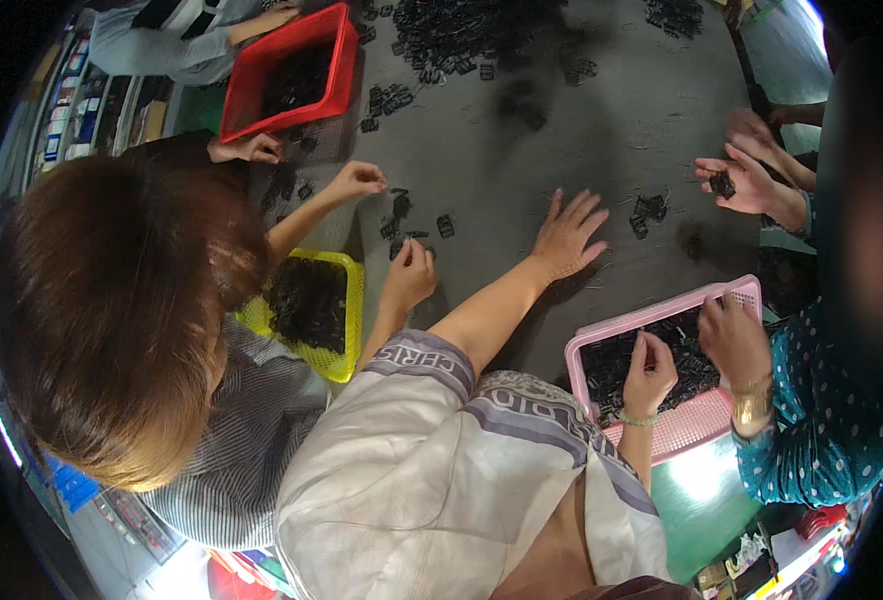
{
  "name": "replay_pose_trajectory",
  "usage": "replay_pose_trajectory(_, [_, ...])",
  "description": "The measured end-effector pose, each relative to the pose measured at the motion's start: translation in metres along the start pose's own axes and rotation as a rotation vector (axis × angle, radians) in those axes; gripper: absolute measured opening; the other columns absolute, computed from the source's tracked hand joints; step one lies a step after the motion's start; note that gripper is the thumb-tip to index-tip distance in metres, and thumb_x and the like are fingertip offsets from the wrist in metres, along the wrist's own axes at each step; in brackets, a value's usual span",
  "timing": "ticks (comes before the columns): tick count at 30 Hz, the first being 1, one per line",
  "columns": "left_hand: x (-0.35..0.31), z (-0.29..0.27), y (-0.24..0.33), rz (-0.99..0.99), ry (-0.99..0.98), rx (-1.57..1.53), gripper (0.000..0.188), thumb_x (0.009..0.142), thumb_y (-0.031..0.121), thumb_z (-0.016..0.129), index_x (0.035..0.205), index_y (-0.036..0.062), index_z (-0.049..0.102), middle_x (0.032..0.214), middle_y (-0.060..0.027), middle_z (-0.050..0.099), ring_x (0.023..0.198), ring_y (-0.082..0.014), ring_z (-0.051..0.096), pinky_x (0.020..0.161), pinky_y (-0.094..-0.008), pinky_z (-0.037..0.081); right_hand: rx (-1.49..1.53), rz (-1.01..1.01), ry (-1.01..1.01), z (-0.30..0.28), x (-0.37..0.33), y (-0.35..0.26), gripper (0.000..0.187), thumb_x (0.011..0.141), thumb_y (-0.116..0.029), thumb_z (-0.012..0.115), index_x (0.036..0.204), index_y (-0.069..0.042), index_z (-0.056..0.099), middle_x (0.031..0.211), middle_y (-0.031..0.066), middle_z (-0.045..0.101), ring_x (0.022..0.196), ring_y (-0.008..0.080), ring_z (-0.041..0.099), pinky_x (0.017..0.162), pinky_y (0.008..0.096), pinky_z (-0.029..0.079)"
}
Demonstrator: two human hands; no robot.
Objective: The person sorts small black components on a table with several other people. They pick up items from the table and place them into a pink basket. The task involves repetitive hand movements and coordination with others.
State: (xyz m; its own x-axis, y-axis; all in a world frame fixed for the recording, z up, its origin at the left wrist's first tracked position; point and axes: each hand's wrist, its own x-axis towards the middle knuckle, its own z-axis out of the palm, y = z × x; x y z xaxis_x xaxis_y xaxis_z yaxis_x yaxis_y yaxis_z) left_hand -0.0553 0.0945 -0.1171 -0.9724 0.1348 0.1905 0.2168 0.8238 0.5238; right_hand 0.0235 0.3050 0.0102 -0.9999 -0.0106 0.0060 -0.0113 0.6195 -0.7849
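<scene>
My left hand (569,238) reaches out over the dark table (461,150), palm down with its fingers spread. Nothing shows in it. Some small black plastic pieces (647,214) lie to its right. My right hand (650,374), with a beaded bracelet at the wrist, is above the left part of a pink basket (696,425). Its thumb and fingers are pinched together. What they hold, if anything, is too small to make out. Inside the basket is a mass of black plastic pieces (606,365).
Co-workers' hands (411,275) handle pieces on the left; another's hand (736,340) is over the pink basket. A co-worker's palm (746,185) holds a black piece. A yellow basket (354,320) and a red bin (346,55) stand left. Black pieces (451,40) pile up far back.
</scene>
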Motion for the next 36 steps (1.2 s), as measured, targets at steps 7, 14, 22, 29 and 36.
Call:
replay_pose_trajectory(7, [0.066, 0.031, 0.003, -0.033, -0.092, -0.055, 0.059, 0.081, 0.032, 0.058, 0.131, 0.0087, 0.036, 0.141, -0.0111, 0.029, 0.133, -0.0294, 0.02, 0.107, -0.0503, 0.016, -0.022, 0.108, 0.006, -0.004, -0.02, 0.01, 0.008, 0.082, -0.004, 0.058, 0.086, 0.0, 0.063, 0.073, 0.0074, 0.06, 0.057, 0.012, 0.054, 0.052, 0.023, 0.042])
replay_pose_trajectory(14, [0.019, 0.006, -0.001, 0.14, -0.253, -0.155, 0.052, 0.082, 0.032, 0.057, 0.126, 0.0092, 0.044, 0.137, -0.0123, 0.035, 0.131, -0.0306, 0.026, 0.107, -0.0496, 0.018, 0.001, 0.061, 0.074, -0.005, -0.003, 0.009, 0.008, 0.082, -0.004, 0.059, 0.085, 0.001, 0.063, 0.074, 0.0089, 0.061, 0.061, 0.0145, 0.057, 0.054, 0.0251, 0.044])
replay_pose_trajectory(22, [-0.036, 0.0, 0.004, 0.031, -0.21, -0.076, 0.05, 0.08, 0.031, 0.059, 0.124, 0.0092, 0.046, 0.136, -0.014, 0.035, 0.129, -0.0316, 0.028, 0.107, -0.0495, 0.018, 0.101, -0.123, -0.022, 0.014, 0.045, -0.022, 0.006, 0.081, 0.0, 0.058, 0.086, 0.002, 0.062, 0.073, 0.0089, 0.059, 0.062, 0.0144, 0.055, 0.056, 0.0249, 0.044])
replay_pose_trajectory(29, [0.062, -0.061, -0.044, -0.076, 0.437, -0.047, 0.028, 0.068, 0.014, 0.065, 0.094, 0.0077, 0.055, 0.113, -0.0157, 0.049, 0.105, -0.0352, 0.045, 0.091, -0.0503, 0.032, 0.1, -0.113, -0.181, 0.031, 0.045, -0.037, 0.009, 0.078, 0.001, 0.06, 0.087, 0.002, 0.062, 0.07, 0.01, 0.056, 0.059, 0.0174, 0.055, 0.055, 0.0272, 0.044])
replay_pose_trajectory(36, [0.114, -0.144, -0.164, -0.801, -0.213, 0.281, 0.064, 0.072, 0.053, 0.062, 0.125, 0.0205, 0.047, 0.137, -0.0146, 0.031, 0.126, -0.0364, 0.029, 0.101, -0.0584, 0.021, 0.108, -0.143, -0.317, 0.047, 0.038, -0.045, 0.011, 0.076, 0.001, 0.06, 0.087, 0.002, 0.061, 0.07, 0.0112, 0.056, 0.06, 0.0203, 0.056, 0.056, 0.0296, 0.044])
